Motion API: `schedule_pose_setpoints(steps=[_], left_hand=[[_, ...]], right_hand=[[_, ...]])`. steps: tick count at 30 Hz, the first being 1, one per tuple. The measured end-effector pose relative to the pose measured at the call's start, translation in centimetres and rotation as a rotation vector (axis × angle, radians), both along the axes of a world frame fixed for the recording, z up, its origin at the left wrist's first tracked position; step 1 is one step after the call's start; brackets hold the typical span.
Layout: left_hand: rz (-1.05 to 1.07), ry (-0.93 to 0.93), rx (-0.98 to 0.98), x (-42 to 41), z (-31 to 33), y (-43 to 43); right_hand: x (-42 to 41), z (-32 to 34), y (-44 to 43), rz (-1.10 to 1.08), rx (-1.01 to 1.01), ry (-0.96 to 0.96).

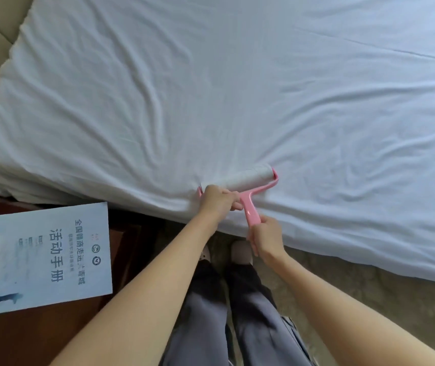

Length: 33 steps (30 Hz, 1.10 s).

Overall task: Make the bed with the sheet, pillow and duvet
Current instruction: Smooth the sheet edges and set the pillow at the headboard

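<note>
- One booklet (47, 257) lies flat on the dark wooden surface (52, 336) at the far left, just beside the near corner of the bed (21, 184).
- One white sheet (211, 88) is spread over the whole bed. It has many creases, most of them on the left half, and they run toward the near edge. No pillow and no duvet are in view.
- The left hand (217, 200) has its grip clamped on the lint roller (250, 178), where the pink handle meets the frame.
- There is one lint roller, and its white drum rests on the sheet at the near edge.
- The right hand (265, 236) has its grip clamped around the lower end of the handle.
- To do this step well, I think long straight strokes away from the edge are best. The pressure should be light, so that the cloth does not bunch up.
</note>
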<state>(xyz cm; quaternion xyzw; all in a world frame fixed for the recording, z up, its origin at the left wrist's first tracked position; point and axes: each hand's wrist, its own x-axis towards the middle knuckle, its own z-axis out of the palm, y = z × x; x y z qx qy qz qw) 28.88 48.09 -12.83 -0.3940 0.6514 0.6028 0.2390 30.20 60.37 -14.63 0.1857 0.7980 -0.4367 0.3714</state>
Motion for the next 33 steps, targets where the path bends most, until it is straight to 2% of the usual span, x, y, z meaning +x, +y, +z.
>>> schedule_pose_setpoints(steps=[7, 20, 25, 33], left_hand=[[0.075, 0.017, -0.082, -1.3, -1.8, -0.9], [0.188, 0.021, -0.197, -5.4, -3.2, -5.9], [0.178, -0.06, -0.249, -3.9, -3.5, -5.5], [0.19, -0.084, -0.23, -0.5, -3.7, -1.6]], right_hand=[[-3.5, -1.0, -2.3, 0.036, -0.041, -0.079], [-12.6, -1.2, -9.3, 0.004, -0.087, -0.061], [-11.6, -1.2, -8.1, 0.021, -0.097, -0.087], [-5.0, -2.7, -2.0, 0.074, -0.08, -0.138]])
